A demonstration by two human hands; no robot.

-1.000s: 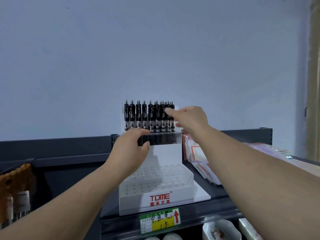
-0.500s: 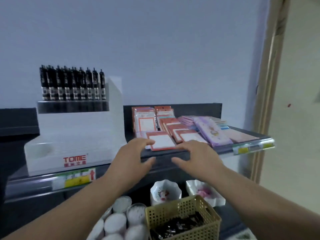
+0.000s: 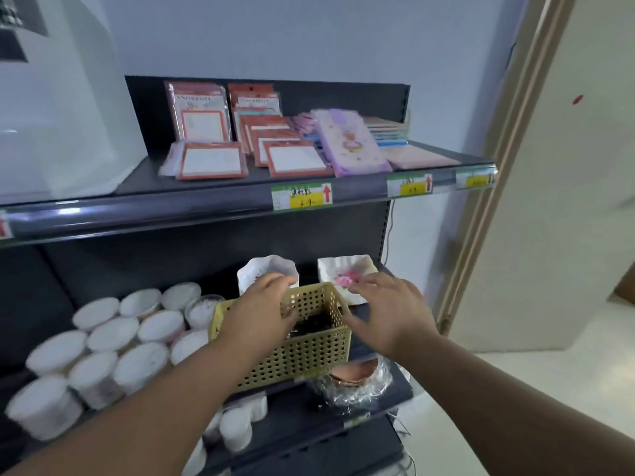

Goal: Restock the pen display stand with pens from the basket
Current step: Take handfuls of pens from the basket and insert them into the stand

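Both hands have dropped from the edge of the upper shelf to the basket since the preceding frame, and the camera has tilted down, so the pen display stand [image 3: 62, 115] now fills only the upper left corner.

Head view. The left hand [image 3: 264, 310] lies over the left half of the yellow perforated basket [image 3: 299, 355]. Its fingers [image 3: 278, 280] bend over the far rim and its thumb sits against the inner side of that wall. Whether it has closed on the wall cannot be told. The right hand [image 3: 388, 310] is spread, with fingers nearly straight, and holds nothing. Its thumb touches the basket's right rim, and its fingertips reach over a white dish [image 3: 347, 269] behind.

The basket stands near the front of the lower shelf [image 3: 395, 396], with a dark heap of pens [image 3: 314, 326] in its bottom. White round tubs [image 3: 113, 334] are packed just beside it on the left. A second white dish [image 3: 268, 269] sits behind it, and a clear-wrapped bowl [image 3: 357, 379] touches its lower right corner.

The stand rests on the upper shelf [image 3: 171, 211], well above the basket. Beside it on that shelf are red-bordered note pad packs [image 3: 206, 159] and a lilac patterned pack [image 3: 350, 142]. A green and yellow price label [image 3: 301, 197] is fixed to the shelf's front rail. A beige door frame [image 3: 498, 166] runs along the right.
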